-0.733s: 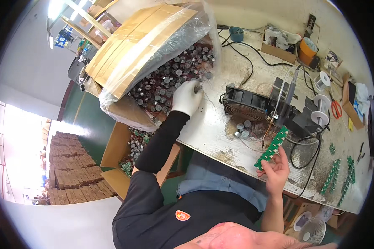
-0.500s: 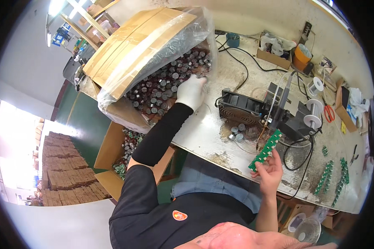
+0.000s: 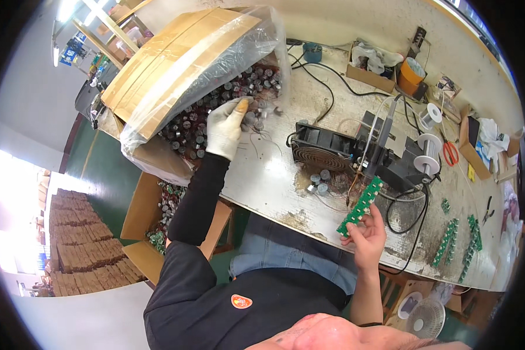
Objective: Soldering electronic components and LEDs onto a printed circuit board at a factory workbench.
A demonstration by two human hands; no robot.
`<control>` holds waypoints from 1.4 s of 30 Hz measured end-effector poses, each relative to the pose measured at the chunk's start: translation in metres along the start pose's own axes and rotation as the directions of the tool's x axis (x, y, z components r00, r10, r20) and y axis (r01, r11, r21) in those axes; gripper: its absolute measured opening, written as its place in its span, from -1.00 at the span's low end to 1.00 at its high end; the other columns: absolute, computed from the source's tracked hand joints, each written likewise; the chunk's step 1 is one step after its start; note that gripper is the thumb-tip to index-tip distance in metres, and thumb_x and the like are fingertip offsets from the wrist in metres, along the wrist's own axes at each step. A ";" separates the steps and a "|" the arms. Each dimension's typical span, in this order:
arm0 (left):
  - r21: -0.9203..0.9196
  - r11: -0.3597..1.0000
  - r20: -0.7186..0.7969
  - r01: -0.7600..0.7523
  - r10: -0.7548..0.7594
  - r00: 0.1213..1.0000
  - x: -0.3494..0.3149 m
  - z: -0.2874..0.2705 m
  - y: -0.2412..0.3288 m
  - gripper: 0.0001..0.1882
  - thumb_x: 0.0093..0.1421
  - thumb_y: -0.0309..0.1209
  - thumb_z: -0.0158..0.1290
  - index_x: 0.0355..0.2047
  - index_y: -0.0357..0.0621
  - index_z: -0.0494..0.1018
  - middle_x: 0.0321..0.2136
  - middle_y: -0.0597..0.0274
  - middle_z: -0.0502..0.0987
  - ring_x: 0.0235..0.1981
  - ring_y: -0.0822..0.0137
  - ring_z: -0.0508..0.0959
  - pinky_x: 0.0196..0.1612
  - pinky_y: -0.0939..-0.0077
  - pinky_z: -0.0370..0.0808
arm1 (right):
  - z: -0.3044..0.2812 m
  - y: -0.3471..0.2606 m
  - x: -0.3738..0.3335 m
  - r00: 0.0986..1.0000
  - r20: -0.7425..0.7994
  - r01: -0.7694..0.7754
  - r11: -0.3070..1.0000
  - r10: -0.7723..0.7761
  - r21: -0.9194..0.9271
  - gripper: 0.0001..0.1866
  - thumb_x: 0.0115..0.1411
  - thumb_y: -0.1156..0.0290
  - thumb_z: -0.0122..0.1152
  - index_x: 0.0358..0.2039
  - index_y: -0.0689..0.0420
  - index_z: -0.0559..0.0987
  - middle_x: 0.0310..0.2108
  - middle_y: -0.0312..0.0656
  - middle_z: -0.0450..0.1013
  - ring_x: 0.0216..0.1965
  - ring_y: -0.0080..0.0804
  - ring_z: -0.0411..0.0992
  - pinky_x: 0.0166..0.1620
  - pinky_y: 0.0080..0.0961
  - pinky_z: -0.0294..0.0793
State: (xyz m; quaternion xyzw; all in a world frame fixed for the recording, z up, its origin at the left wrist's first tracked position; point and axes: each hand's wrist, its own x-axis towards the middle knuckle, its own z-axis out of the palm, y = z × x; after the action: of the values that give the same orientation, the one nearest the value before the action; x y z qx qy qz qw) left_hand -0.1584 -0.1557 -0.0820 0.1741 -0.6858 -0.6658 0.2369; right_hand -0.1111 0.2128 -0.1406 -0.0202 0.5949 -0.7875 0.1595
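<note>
My left hand [image 3: 224,129], in a white glove, is at the open side of a plastic-lined cardboard box full of small round metal parts [image 3: 193,125] with thin wires. Its fingers look pinched together; whatever is between them is too small to make out. Beside the fingertips, several loose round parts [image 3: 254,118] lie at the lip of the plastic, their wires trailing onto the table. My bare right hand [image 3: 367,233] grips a long green circuit board strip [image 3: 360,209] between thumb and fingers, tilted above the table's front edge.
A black fan [image 3: 322,150] stands mid-table, with several round parts [image 3: 321,182] before it. Right of it are a soldering iron [image 3: 385,131], solder spools [image 3: 429,154] and cables. More green boards [image 3: 446,242] and red-handled scissors [image 3: 450,153] lie at right. A lower carton [image 3: 141,210] stands at left.
My left hand has moved left and turned, showing its thumb side, and loose parts now show beside it. My right hand keeps the board in about the same place; the whole view has shifted slightly.
</note>
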 end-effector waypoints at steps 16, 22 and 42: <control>0.374 0.856 0.338 -0.356 0.232 0.912 -0.121 0.042 -0.020 -0.82 0.20 -0.55 0.06 -0.21 -0.42 0.50 -0.40 0.16 0.53 -0.39 0.43 0.54 -0.31 0.64 0.45 | -0.001 0.002 0.002 0.999 0.035 0.027 1.000 -0.027 0.016 -0.27 0.08 0.75 0.13 0.26 0.24 0.11 -0.15 -0.01 0.41 -0.42 -0.48 0.49 -0.48 -0.60 0.56; 0.089 0.996 0.393 -0.007 -0.029 0.919 -0.156 0.075 -0.027 -0.79 0.15 -0.48 0.13 -0.24 -0.38 0.53 -0.43 0.21 0.53 -0.45 0.45 0.49 -0.39 0.61 0.41 | -0.001 0.006 0.001 0.997 0.069 0.026 0.997 -0.031 0.072 -0.23 0.06 0.78 0.14 0.28 0.21 0.09 -0.12 -0.05 0.36 -0.38 -0.50 0.47 -0.47 -0.63 0.53; 0.116 0.855 0.516 0.506 -0.487 0.705 -0.156 0.110 -0.025 -0.78 0.16 -0.39 0.06 -0.33 -0.36 0.49 -0.46 0.24 0.53 -0.44 0.53 0.48 -0.37 0.63 0.43 | 0.011 -0.004 0.006 1.000 0.020 0.021 0.994 -0.023 0.112 -0.23 0.07 0.78 0.06 0.28 0.21 0.01 -0.03 0.14 0.36 -0.48 -0.32 0.53 -0.55 -0.57 0.54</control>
State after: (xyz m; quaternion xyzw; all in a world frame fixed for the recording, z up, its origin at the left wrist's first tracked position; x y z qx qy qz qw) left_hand -0.0926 0.0209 -0.1213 0.1585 -0.6400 -0.7377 -0.1454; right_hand -0.1154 0.2022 -0.1347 -0.0261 0.5480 -0.8210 0.1581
